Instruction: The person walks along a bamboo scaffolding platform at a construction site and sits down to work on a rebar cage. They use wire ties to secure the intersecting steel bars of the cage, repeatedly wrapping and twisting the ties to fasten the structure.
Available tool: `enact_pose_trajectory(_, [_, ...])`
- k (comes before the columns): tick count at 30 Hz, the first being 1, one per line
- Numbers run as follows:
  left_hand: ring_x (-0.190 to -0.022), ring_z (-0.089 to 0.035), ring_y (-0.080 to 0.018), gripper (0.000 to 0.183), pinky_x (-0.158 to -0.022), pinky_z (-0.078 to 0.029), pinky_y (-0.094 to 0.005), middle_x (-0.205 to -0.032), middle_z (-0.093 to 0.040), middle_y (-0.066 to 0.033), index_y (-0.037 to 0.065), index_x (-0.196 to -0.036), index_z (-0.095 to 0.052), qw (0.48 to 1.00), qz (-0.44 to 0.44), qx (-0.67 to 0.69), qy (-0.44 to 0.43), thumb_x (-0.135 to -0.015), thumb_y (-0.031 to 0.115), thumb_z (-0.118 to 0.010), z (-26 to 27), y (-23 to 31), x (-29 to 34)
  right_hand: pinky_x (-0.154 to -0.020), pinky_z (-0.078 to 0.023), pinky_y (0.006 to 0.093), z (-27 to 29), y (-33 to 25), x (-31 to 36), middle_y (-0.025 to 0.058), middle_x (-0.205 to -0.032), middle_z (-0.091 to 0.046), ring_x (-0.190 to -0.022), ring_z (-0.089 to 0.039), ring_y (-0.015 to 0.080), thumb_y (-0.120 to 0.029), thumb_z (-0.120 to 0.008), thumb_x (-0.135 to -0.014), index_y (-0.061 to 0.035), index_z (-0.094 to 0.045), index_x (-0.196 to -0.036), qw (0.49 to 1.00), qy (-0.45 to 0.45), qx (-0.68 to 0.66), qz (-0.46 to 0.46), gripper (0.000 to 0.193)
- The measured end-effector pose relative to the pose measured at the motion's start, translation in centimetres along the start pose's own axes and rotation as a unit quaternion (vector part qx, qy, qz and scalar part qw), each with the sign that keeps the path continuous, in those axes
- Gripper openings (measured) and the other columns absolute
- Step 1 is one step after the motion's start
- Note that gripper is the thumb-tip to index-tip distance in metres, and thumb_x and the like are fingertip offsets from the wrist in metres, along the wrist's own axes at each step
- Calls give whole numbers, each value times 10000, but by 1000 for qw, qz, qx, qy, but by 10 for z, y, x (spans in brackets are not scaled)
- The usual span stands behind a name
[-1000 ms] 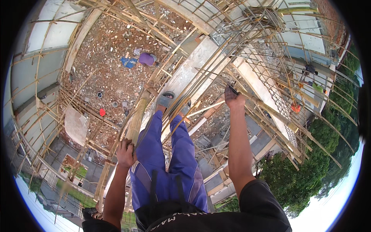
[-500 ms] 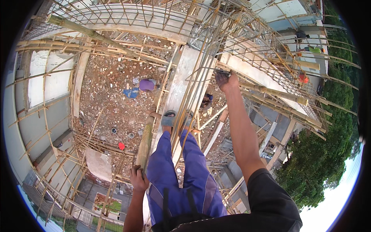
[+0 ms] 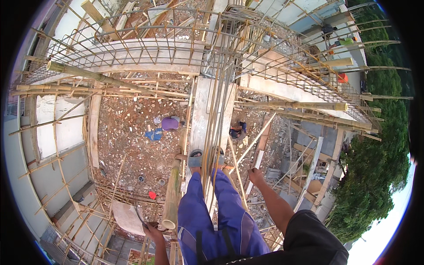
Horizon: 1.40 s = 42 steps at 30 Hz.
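Observation:
My left hand (image 3: pixel 152 231), at the lower left, is closed around the lower end of a thin, dark, curved bar (image 3: pixel 139 213). The thick bamboo pole (image 3: pixel 172 194) is just right of it, apart from the hand. My right hand (image 3: pixel 255 176) hangs out to the right of my legs with its fingers curled. Whatever it may hold is too small to make out. Long steel reinforcing bars (image 3: pixel 217 106) run in a bundle between my sandalled feet, along the pale concrete beam (image 3: pixel 201 104) I stand on.
Rebar cages (image 3: pixel 128 55) cross ahead to both sides. Bamboo poles (image 3: pixel 304 105) and wooden props (image 3: pixel 309 172) flank the beam. Rubble ground (image 3: pixel 123 128) lies far below, where a person in purple (image 3: pixel 170 123) and another person in dark clothes (image 3: pixel 238 130) are bent over.
My right hand has come back from the bars ahead, down to my right side. My left hand has left the bamboo pole and now shows a dark curved bar. The view has shifted.

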State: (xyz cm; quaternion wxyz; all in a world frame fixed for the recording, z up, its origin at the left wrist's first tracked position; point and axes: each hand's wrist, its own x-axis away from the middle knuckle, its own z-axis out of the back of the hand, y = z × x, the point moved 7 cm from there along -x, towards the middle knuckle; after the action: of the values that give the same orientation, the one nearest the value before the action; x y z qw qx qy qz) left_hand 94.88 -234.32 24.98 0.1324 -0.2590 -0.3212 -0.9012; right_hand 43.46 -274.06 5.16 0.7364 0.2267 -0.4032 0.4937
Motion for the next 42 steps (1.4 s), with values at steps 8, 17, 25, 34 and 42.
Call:
enact_pose_trajectory(8, [-531, -412, -93, 234, -433, -385, -303, -698, -441, 39, 150, -938, -478, 987, 100, 124, 32, -1042, 359, -486, 72, 29, -88, -971, -501, 515, 98, -69, -36, 292, -1127, -690, -1102, -644, 470, -465, -576, -973, -9, -630, -1195, 995, 86, -21, 52, 510])
enact_pose_trajectory(17, [-454, -285, -93, 334, -393, -222, -277, -596, -323, 43, 183, -845, -438, 977, 17, 169, -126, -1076, 423, -464, -50, 288, -125, -879, -527, 516, 334, -298, -106, 223, -1087, -673, -1021, -648, 420, -313, -564, -1013, -26, -645, -1116, 871, 353, -38, 338, 316])
enact_pose_trajectory(25, [-428, -259, -79, 297, -367, -213, -245, -557, -310, 63, 148, -894, -487, 960, 53, 211, -174, -1094, 335, -371, -255, 485, -210, -970, -509, 514, 453, -412, -172, 250, -1250, -594, -1151, -597, 438, -379, -606, -976, 15, -553, -1248, 817, 472, 1, 331, 481])
enact_pose_trajectory(34, [-483, -276, -68, 237, -382, -224, -222, -611, -327, 36, 73, -886, -464, 850, -96, 400, -330, -1099, 117, -371, -327, 702, -34, -976, -498, 541, 471, -465, -285, 320, -1142, -679, -1119, -646, 473, -331, -481, -997, 44, -535, -1212, 917, 344, -58, 194, 436])
enact_pose_trajectory(42, [-519, -374, -81, 375, -492, -302, -270, -635, -445, 37, 52, -965, -601, 822, -477, 51, -306, -1082, 386, -480, -541, 878, 70, -863, -522, 586, 473, -474, -250, 302, -983, -710, -954, -686, 500, -313, -434, -1020, -3, -518, -1074, 921, 356, -74, 144, 325])
